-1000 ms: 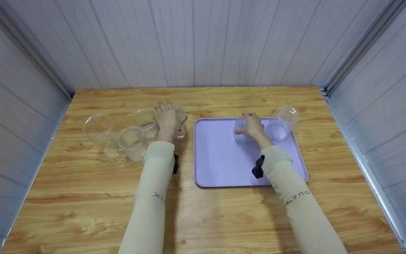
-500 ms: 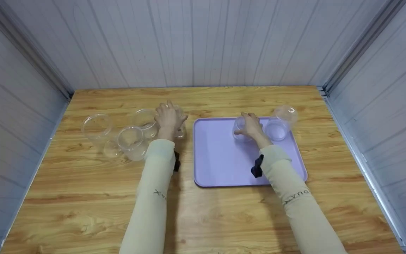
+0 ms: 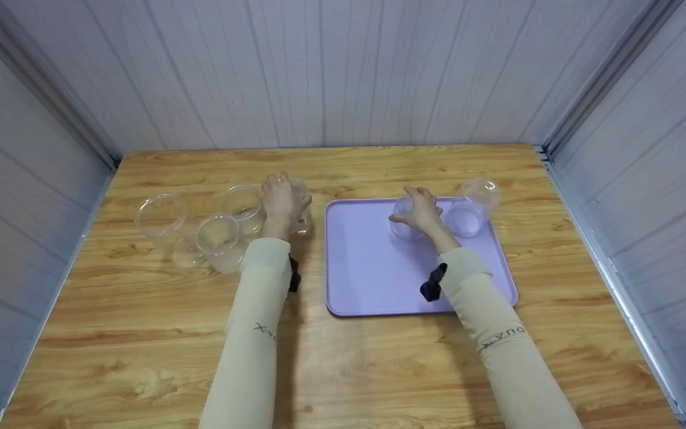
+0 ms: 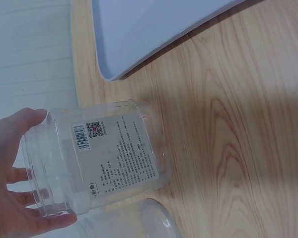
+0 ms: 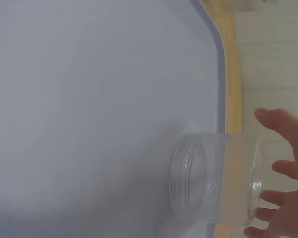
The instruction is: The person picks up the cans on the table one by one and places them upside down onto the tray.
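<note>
My left hand (image 3: 281, 202) grips the top rim of a clear plastic jar (image 4: 114, 153) from above, thumb and fingers on opposite sides. The jar has a printed label with a QR code and stands on the wooden table left of the tray. Over the lilac tray (image 3: 358, 268), my right hand (image 3: 423, 213) is spread above a second clear jar (image 5: 213, 176), which stands upside down with its threaded neck on the tray. Its thumb is clear of this jar; whether a fingertip touches it I cannot tell. Another clear jar (image 3: 465, 219) stands beside it on the tray's right.
Several more clear jars stand on the left of the table, among them one at the far left (image 3: 161, 223), one nearer me (image 3: 219, 241) and one behind (image 3: 243, 202). Pale panel walls (image 3: 319, 71) enclose the table's back and sides.
My right hand's thumb and fingers have spread away from the jar on the tray. The left fingers have curled in more around the labelled jar's rim. The jars stand where they were.
</note>
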Tool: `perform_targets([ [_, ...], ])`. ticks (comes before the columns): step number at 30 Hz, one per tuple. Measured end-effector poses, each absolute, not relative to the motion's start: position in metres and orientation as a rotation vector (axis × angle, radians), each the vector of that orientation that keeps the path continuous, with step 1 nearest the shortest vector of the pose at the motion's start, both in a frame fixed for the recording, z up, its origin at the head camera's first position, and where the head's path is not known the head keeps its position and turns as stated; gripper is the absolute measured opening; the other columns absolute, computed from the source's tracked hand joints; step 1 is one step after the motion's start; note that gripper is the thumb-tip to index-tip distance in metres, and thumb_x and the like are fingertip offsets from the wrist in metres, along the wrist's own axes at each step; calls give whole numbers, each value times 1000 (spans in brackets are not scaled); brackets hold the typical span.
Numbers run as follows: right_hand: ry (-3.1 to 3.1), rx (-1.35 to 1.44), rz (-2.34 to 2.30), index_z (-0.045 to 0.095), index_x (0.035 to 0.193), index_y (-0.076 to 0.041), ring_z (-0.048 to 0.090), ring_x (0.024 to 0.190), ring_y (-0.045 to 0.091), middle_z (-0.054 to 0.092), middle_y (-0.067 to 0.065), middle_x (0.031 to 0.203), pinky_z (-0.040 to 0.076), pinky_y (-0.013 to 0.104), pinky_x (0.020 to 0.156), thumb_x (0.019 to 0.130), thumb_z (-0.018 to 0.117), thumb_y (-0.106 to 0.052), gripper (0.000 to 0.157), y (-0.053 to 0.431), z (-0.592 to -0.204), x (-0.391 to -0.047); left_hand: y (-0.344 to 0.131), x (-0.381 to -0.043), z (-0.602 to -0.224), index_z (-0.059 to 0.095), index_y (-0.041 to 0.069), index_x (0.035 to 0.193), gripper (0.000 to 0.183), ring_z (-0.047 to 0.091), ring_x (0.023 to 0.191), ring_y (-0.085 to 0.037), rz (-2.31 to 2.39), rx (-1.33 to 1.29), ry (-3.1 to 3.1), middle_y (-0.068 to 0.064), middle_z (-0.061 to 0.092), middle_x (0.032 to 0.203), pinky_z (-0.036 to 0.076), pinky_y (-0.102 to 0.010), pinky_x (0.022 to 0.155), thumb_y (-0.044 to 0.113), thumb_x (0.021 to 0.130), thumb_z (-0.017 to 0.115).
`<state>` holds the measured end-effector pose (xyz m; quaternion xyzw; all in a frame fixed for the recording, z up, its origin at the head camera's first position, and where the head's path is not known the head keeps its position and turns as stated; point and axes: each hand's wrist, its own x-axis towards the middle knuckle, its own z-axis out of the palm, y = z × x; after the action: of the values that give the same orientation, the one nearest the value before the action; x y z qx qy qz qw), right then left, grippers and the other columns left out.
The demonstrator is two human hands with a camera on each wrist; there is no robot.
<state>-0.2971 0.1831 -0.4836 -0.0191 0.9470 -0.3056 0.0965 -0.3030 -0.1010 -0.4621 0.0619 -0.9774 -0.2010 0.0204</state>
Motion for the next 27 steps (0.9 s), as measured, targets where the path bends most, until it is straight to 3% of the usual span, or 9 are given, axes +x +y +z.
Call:
perform_targets([
  [14, 2858, -115, -1068, 31, 138, 0, 20, 129, 39, 23, 20, 142, 18, 61, 98, 82, 65, -25, 71, 186, -477, -291, -102, -291, -449, 40, -5, 129, 75, 40, 111, -39, -614, 74, -2983, -24, 40, 122, 43, -48, 83, 41, 76, 68],
  [23, 2903, -177, -1170, 35, 135, 1, 28, 126, 36, 31, 21, 138, 25, 45, 102, 83, 65, -25, 66, 186, -470, -285, -104, -285, -443, 40, -2, 131, 77, 38, 115, -40, -700, 90, -2950, -25, 37, 127, 40, -48, 89, 42, 75, 68],
  [27, 2905, -185, -1283, 38, 133, 1, 32, 124, 37, 35, 21, 135, 27, 44, 102, 83, 65, -23, 61, 183, -467, -283, -102, -283, -442, 43, -1, 129, 76, 41, 111, -40, -735, 79, -2898, -25, 41, 124, 39, -47, 89, 42, 73, 69],
])
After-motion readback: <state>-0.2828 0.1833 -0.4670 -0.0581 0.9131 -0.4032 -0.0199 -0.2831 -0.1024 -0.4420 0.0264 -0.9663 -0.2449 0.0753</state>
